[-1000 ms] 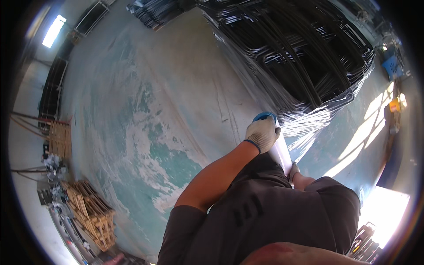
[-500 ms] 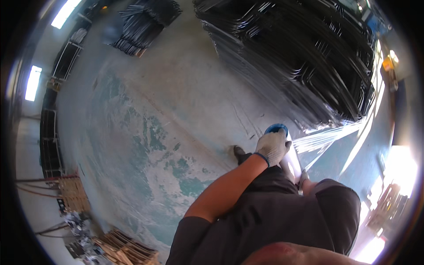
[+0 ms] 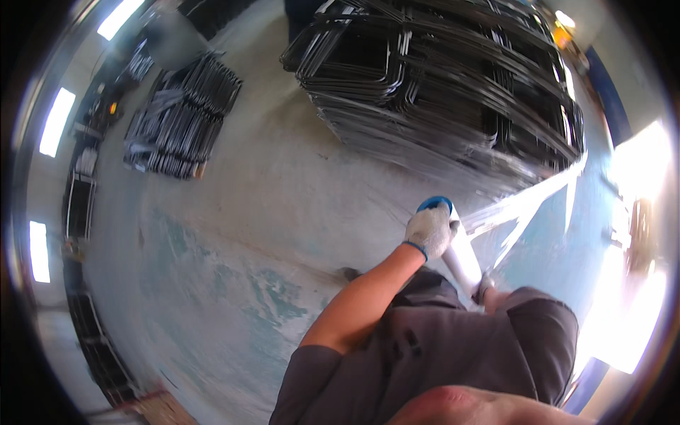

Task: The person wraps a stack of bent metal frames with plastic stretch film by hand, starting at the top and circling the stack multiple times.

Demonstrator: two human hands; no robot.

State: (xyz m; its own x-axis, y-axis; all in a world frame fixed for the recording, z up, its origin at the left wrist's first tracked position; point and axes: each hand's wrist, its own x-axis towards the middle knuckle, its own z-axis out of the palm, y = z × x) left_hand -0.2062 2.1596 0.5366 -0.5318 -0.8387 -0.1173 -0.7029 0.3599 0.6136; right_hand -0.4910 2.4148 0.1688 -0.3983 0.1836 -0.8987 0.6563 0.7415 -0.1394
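Since the earlier frame the view has swung: the big stack of bent black metal frames [image 3: 453, 78] now fills the top, and a second, smaller pile [image 3: 180, 117] shows far left of the fingers. Head view: left hand [image 3: 429, 230], gloved white, fingers curled tight round the blue-capped top end of one roll of stretch film [image 3: 459, 256]. Right hand [image 3: 484, 287] at its lower end, mostly hidden; cannot tell its grip. Film sheet [image 3: 528, 205] runs taut from the roll to the stack. Roll judged stiff, light; film thin, clingy, tears easily, so hold the core ends. Concrete floor [image 3: 234, 234] below.
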